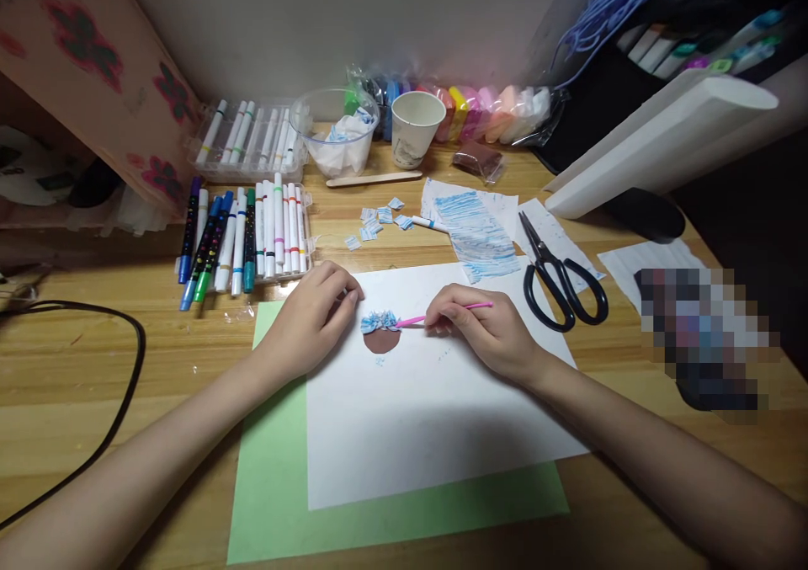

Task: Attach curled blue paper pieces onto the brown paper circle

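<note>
- Wooden desk (183, 334) against a pale wall (271, 23), seen from above, with two bare forearms reaching in.
- On it lies a green sheet (271, 469), partly covered by a white sheet (442, 435).
- Toward the white sheet's upper left, between the hands, sits a brown half-round shape (381, 342) topped with crumpled blue-and-white paper bits (379, 322).
- Left hand (321, 313): palm down at the white sheet's upper left edge, fingers lightly bent, thumb slightly apart, just beside the paper bits.
- Right hand (470, 326): pinching a slim pink tool (410, 322), whose tip meets the right end of the paper bits.
- Beyond the sheet: small striped paper squares (385, 215), a blue-streaked paper (476, 225), and, right of it, black-handled scissors (544, 253) with their blades nearly together.
- Farther back, from left to right: marker pens (279, 216), a clear tub (337, 149) holding crumpled paper, and a paper cup (417, 132).
</note>
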Action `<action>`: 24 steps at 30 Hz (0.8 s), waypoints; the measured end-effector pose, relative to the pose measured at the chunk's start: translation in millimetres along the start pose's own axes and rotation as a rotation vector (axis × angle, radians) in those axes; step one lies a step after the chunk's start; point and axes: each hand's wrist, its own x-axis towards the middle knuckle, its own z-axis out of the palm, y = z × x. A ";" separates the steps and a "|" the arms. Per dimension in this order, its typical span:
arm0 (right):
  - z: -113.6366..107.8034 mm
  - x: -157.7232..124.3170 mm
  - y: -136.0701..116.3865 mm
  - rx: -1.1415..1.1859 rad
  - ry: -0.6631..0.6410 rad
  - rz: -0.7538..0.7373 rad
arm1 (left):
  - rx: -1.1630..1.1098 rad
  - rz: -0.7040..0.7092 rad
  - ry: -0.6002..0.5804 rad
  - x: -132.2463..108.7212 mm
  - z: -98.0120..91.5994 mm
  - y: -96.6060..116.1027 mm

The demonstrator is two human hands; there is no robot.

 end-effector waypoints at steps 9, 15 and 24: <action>-7.3 14.5 -34.3 -0.239 -0.129 0.159 | 0.009 0.023 0.003 0.9 1.0 -1.3; -12.5 22.2 -48.0 -0.452 -0.310 0.109 | 0.009 0.018 0.000 0.5 1.3 -1.2; -13.7 30.7 -50.3 -0.524 -0.356 0.011 | 0.009 0.016 0.007 0.3 2.0 -1.5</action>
